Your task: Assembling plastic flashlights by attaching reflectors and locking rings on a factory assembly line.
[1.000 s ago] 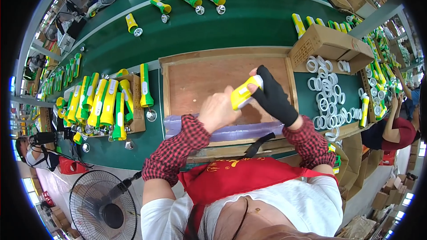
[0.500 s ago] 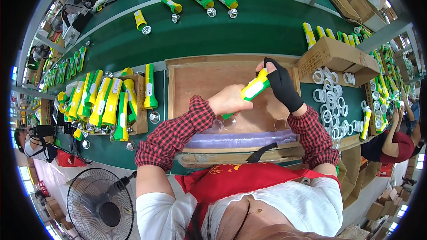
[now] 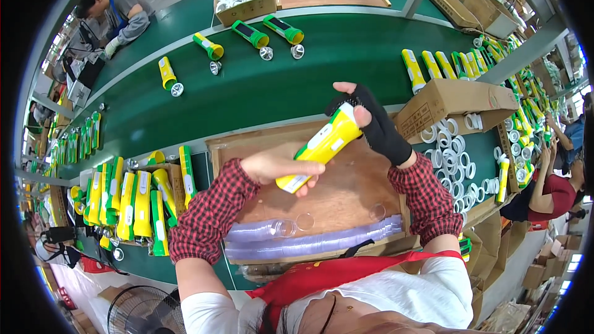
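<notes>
A yellow and green flashlight point(image 3: 327, 141) lies slanted between my hands above the wooden tray point(image 3: 346, 193). My bare left hand point(image 3: 272, 166) is closed around its lower-left end. At the upper-right, wider end, my right hand point(image 3: 374, 125), in a black glove with bare fingertips, is closed on it, with the thumb against the white rim. Stacked clear discs point(image 3: 315, 244) line the tray's near side, and a loose clear disc point(image 3: 305, 221) lies beside them. Several white rings point(image 3: 455, 161) are heaped just right of the tray.
Flashlights point(image 3: 133, 201) fill a box at left. Others with reflectors point(image 3: 266, 54) lie on the green belt point(image 3: 247, 93). A cardboard box point(image 3: 455, 102) stands behind the rings; a box of white rings point(image 3: 244, 7) sits farther back. Other people work at far left and right. A fan point(image 3: 142, 312) stands lower left.
The flashlight has turned in my hands, now showing more of its yellow side. My left hand has moved left and nearer me. The whole view has shifted.
</notes>
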